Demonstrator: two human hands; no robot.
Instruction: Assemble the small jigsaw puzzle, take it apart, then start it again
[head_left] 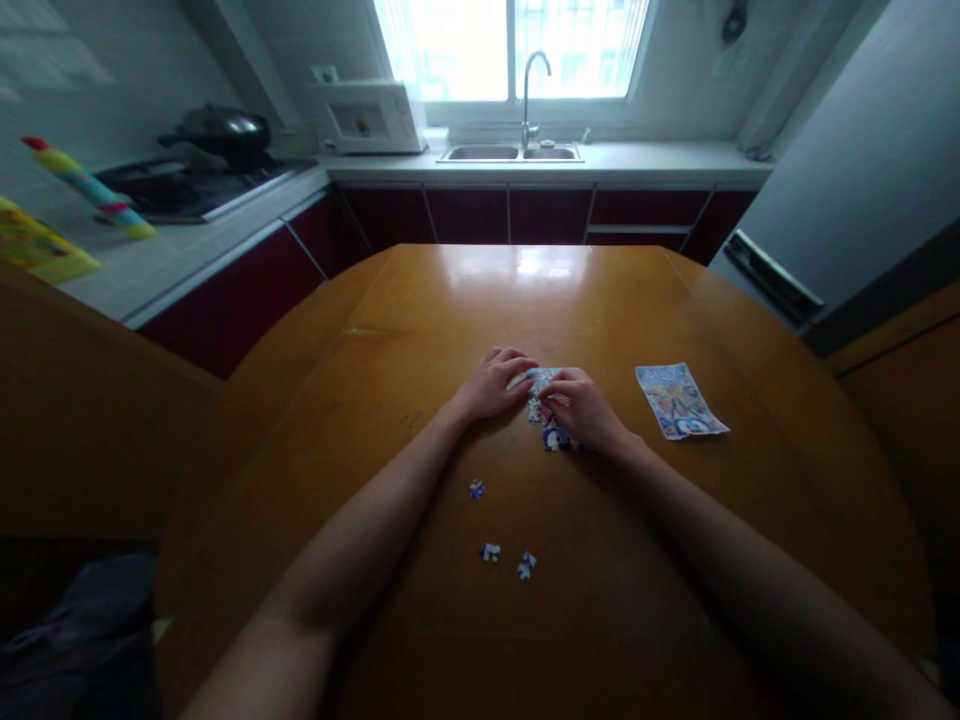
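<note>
A partly assembled jigsaw puzzle (556,437) lies on the wooden table, with white, red and blue printing and a ragged lower edge. My left hand (495,384) rests at its upper left edge, fingers stretched out and apart, holding nothing visible. Over the puzzle's right side, my right hand (585,408) has its thumb and fingers pinched together. Whatever is between those fingertips is too small to make out, and the hand hides part of the puzzle. Nearer to me lie three loose puzzle pieces: one blue piece (477,489), one white-and-blue piece (490,552) and one whitish piece (526,565).
A creased printed picture sheet (679,402) lies to the right on the table (315,500). Beyond the table stand a counter with a sink (480,153), a microwave (371,117) and, at left, a stove with a dark pan (225,130).
</note>
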